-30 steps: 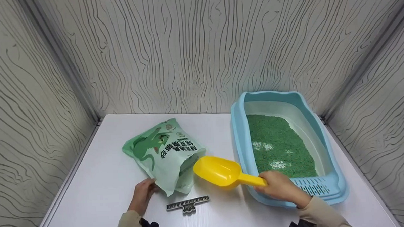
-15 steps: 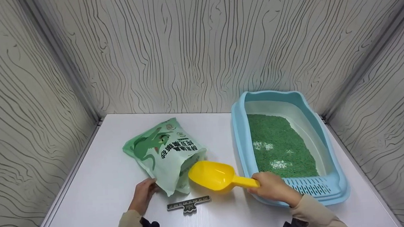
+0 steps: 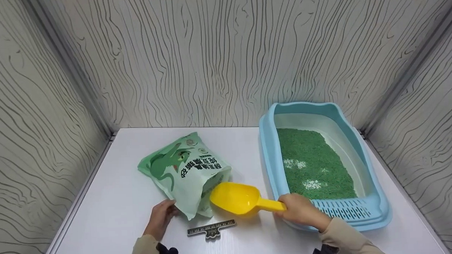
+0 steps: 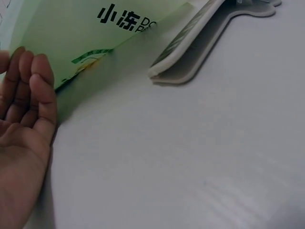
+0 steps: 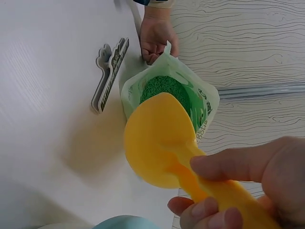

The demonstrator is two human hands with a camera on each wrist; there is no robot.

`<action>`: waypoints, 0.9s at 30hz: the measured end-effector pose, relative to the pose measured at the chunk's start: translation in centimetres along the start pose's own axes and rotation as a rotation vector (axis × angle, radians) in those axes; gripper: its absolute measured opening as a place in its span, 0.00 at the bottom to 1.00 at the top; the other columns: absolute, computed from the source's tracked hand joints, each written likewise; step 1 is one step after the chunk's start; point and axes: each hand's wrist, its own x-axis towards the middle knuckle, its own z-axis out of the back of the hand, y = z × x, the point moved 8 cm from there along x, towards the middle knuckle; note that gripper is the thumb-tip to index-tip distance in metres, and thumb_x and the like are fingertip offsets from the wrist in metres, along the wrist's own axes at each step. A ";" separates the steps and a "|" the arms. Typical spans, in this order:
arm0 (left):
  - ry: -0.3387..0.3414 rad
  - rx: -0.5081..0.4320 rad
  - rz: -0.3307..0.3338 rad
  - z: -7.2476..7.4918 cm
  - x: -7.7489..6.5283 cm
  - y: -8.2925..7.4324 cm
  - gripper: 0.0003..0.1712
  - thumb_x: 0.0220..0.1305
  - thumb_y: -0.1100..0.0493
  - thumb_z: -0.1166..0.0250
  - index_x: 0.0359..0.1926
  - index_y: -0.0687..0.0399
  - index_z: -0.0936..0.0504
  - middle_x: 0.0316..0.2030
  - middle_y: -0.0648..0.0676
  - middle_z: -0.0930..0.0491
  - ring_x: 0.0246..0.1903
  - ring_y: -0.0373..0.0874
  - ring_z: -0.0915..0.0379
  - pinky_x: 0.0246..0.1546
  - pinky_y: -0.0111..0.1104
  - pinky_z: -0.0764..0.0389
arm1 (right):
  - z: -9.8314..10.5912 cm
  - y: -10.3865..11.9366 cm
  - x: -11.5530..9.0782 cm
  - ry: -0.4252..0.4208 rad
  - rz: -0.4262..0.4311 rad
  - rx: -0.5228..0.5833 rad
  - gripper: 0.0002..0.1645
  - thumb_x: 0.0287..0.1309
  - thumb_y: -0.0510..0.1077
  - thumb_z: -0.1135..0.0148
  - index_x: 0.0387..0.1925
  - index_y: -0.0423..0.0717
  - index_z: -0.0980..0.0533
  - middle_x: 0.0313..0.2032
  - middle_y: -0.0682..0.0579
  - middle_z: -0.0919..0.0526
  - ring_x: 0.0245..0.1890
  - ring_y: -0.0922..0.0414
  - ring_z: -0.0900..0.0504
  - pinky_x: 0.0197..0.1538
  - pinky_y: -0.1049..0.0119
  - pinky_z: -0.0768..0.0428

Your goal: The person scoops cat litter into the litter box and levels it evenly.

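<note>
A yellow scoop (image 3: 236, 199) is gripped by its handle in my right hand (image 3: 301, 211), its bowl bare inside and its tip right at the bag's mouth. The pale green cat litter bag (image 3: 182, 170), printed with a cat, lies on its side with the mouth toward the scoop. Green pellets (image 5: 164, 88) show inside it in the right wrist view. My left hand (image 3: 161, 219) pinches the bag's near edge; in the left wrist view its fingers (image 4: 40, 88) curl against the green film.
A light blue litter box (image 3: 268, 155) stands on the right, partly filled with green litter (image 3: 313, 157) and some white patches. A dark-patterned bag clip (image 3: 211, 229) lies in front of the bag on the white table (image 3: 111, 191). Patterned walls (image 3: 223, 59) enclose the back and sides.
The right hand has moved left and slightly toward the front edge, bringing the scoop's tip to the bag's mouth. The left hand and the bag have stayed almost still.
</note>
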 end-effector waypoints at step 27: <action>0.107 0.061 0.011 0.2 0.3 -0.1 0.19 0.67 0.50 0.42 0.49 0.59 0.20 0.34 0.45 0.20 0.38 0.38 0.25 0.43 0.28 0.22 | -2.6 0.4 0.8 0.072 -0.081 0.052 0.13 0.47 0.46 0.31 0.23 0.40 0.24 0.19 0.53 0.28 0.20 0.58 0.35 0.26 0.69 0.38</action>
